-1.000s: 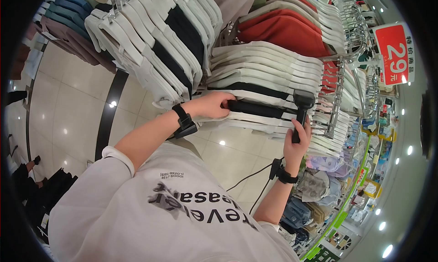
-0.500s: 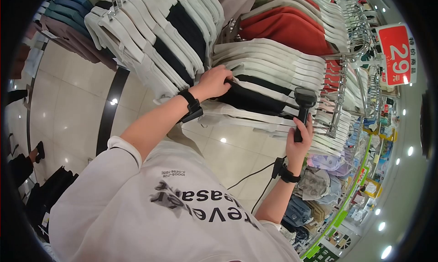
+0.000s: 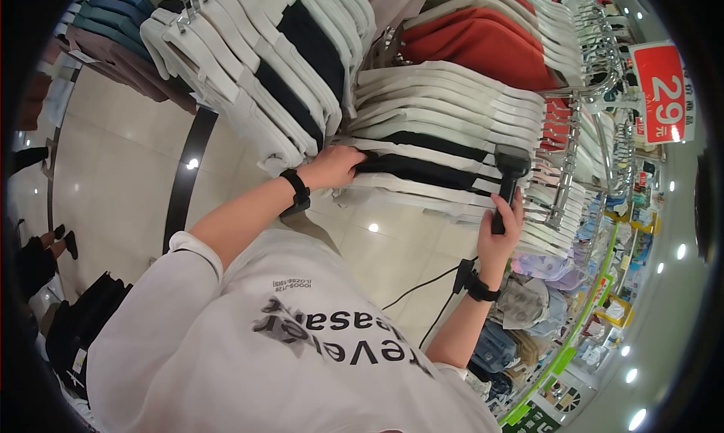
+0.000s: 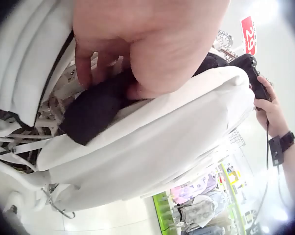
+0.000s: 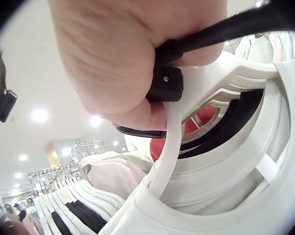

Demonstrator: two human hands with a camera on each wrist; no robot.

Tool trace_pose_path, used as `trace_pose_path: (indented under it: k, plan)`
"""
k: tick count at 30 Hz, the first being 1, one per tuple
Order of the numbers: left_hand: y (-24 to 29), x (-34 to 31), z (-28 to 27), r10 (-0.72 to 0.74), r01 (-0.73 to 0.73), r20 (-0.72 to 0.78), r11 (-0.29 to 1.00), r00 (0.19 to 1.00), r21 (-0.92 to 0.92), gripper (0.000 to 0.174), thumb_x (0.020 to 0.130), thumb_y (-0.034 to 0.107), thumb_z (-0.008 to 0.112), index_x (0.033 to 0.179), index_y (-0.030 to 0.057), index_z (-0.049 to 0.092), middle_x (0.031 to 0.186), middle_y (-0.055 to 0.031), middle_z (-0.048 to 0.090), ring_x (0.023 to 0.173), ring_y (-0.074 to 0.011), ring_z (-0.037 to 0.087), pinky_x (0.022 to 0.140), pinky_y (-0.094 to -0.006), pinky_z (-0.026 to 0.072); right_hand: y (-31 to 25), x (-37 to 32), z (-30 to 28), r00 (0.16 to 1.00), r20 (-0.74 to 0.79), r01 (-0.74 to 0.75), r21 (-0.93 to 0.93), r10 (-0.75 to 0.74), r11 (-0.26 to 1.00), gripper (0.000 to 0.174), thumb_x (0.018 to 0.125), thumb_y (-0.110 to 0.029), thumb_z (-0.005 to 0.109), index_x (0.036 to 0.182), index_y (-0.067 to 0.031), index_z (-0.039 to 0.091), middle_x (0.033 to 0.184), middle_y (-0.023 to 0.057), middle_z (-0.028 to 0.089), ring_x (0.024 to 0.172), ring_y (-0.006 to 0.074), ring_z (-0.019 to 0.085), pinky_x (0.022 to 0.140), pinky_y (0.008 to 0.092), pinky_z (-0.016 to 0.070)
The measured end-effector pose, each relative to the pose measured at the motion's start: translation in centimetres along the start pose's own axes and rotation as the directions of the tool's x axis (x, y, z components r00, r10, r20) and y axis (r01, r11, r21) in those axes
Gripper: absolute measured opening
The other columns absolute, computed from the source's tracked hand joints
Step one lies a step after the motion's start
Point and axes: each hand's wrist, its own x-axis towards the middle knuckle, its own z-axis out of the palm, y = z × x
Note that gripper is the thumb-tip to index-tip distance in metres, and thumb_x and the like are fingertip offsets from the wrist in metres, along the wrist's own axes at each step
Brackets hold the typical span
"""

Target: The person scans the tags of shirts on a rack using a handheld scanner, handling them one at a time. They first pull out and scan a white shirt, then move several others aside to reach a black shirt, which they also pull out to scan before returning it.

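Note:
In the head view my left hand (image 3: 334,167) is at the sleeve end of a black T-shirt (image 3: 422,170) hanging among white ones. The left wrist view shows its thumb and fingers pinching the black sleeve (image 4: 96,111), with a white T-shirt (image 4: 162,129) hanging just in front. My right hand (image 3: 500,228) grips the handle of a black barcode scanner (image 3: 513,161), whose head lies over the hanger ends of the row. Seen from the right wrist, the scanner's handle (image 5: 167,84) is inside the curled hand, close to a white hanger (image 5: 199,93); its head is mostly hidden.
A second rack of white and black shirts (image 3: 249,71) stands to the left. Red shirts (image 3: 479,48) hang farther back, near a red price sign (image 3: 664,93). The scanner's cable (image 3: 422,288) hangs by my right forearm. Folded clothes (image 3: 520,305) fill shelves on the right.
My left hand first went away from me, pulling the black shirt wider, then came back toward me and left, the shirt narrowing again. The right hand with the barcode scanner has hardly moved.

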Motion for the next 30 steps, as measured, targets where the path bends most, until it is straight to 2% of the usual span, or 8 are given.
trace_pose_path:
  k: [7, 9, 13, 17, 20, 22, 27, 30]
  plan:
    - [-2.6, -3.6, 0.8, -0.122, 0.091, 0.246, 0.987, 0.962, 0.131, 0.021, 0.083, 0.005, 0.063, 0.101, 0.0033, 0.075, 0.099, -0.0219, 0.072, 0.097, -0.0418, 0.07, 0.084, -0.0513, 0.0565, -0.4, 0.1, -0.1, 1.0, -0.012, 0.007, -0.027, -0.007, 1.0, 0.039, 0.081, 0.007, 0.067, 0.113, -0.0141, 0.076, 0.131, 0.0176, 0.063, 0.142, 0.0376, 0.05, 0.118, 0.0509, 0.0271]
    - [-4.7, -5.0, 2.3, -0.256, 0.235, 0.276, 0.966, 0.927, 0.105, 0.029, 0.081, 0.002, 0.061, 0.105, 0.0056, 0.076, 0.099, -0.0213, 0.073, 0.096, -0.0418, 0.07, 0.082, -0.0509, 0.056, -0.4, 0.1, -0.1, 1.0, 0.004, -0.003, -0.014, 0.003, 1.0, 0.039, 0.081, 0.007, 0.067, 0.112, -0.0142, 0.076, 0.129, 0.0167, 0.064, 0.142, 0.038, 0.049, 0.118, 0.0512, 0.0269]
    - [-6.4, -6.4, 2.7, -0.285, 0.118, 0.465, 0.927, 0.838, 0.356, 0.032, 0.082, 0.0, 0.059, 0.109, 0.0063, 0.076, 0.1, -0.022, 0.074, 0.096, -0.0413, 0.07, 0.083, -0.0496, 0.0559, -0.8, 0.3, -0.2, 1.0, 0.003, -0.01, -0.015, 0.01, 1.0, 0.039, 0.081, 0.007, 0.067, 0.112, -0.0143, 0.076, 0.123, 0.014, 0.065, 0.142, 0.0384, 0.049, 0.117, 0.0519, 0.0268]
    - [-1.9, -5.4, -0.5, -0.268, 0.268, 0.264, 0.963, 0.927, 0.035, 0.028, 0.087, 0.0, 0.06, 0.113, 0.0025, 0.071, 0.111, -0.0204, 0.073, 0.105, -0.0408, 0.069, 0.089, -0.0468, 0.0551, -1.1, 0.4, -0.2, 1.0, -0.001, -0.012, -0.009, 0.012, 1.0, 0.039, 0.081, 0.007, 0.067, 0.112, -0.0142, 0.075, 0.121, 0.0135, 0.066, 0.142, 0.0383, 0.049, 0.117, 0.0522, 0.0273]
    - [0.4, -3.9, -0.9, -0.083, 0.028, -0.184, 0.959, 0.979, -0.282, 0.024, 0.096, 0.008, 0.059, 0.118, 0.0017, 0.067, 0.112, -0.019, 0.071, 0.101, -0.0397, 0.067, 0.089, -0.044, 0.0542, -1.1, 0.4, -0.3, 1.0, -0.005, -0.026, -0.003, 0.026, 1.0, 0.039, 0.081, 0.007, 0.067, 0.112, -0.0142, 0.075, 0.121, 0.0137, 0.066, 0.142, 0.0384, 0.049, 0.117, 0.0523, 0.0268]
    - [3.7, -2.7, -2.8, -0.087, 0.015, -0.203, 0.942, 0.975, -0.335, 0.025, 0.097, 0.009, 0.06, 0.12, 0.0011, 0.067, 0.111, -0.0181, 0.072, 0.1, -0.0368, 0.069, 0.087, -0.0425, 0.0549, -0.9, 0.3, -0.4, 1.0, 0.023, 0.01, -0.087, -0.008, 0.996, 0.039, 0.082, 0.008, 0.069, 0.116, -0.0103, 0.074, 0.141, 0.0228, 0.061, 0.135, 0.04, 0.054, 0.114, 0.045, 0.0368]
    - [6.3, -0.7, -2.6, 0.005, -0.126, -0.282, 0.902, 0.959, -0.413, 0.032, 0.099, 0.013, 0.064, 0.128, 0.0007, 0.063, 0.112, -0.0161, 0.072, 0.1, -0.0307, 0.07, 0.087, -0.0389, 0.0545, -0.9, 0.2, -0.4, 1.0, 0.019, -0.001, -0.079, 0.002, 0.997, 0.039, 0.082, 0.008, 0.069, 0.117, -0.0103, 0.074, 0.141, 0.0229, 0.061, 0.135, 0.0398, 0.054, 0.113, 0.0449, 0.038]
    - [7.6, -0.6, -2.7, -0.068, 0.022, -0.083, 0.888, 0.994, -0.46, 0.04, 0.099, 0.015, 0.062, 0.136, 0.0031, 0.057, 0.11, -0.0161, 0.072, 0.1, -0.0311, 0.07, 0.088, -0.0399, 0.0539, -1.0, 0.2, -0.4, 1.0, 0.011, 0.002, -0.087, -0.001, 0.996, 0.04, 0.082, 0.008, 0.069, 0.117, -0.0099, 0.074, 0.14, 0.0223, 0.062, 0.135, 0.0395, 0.054, 0.113, 0.0446, 0.0388]
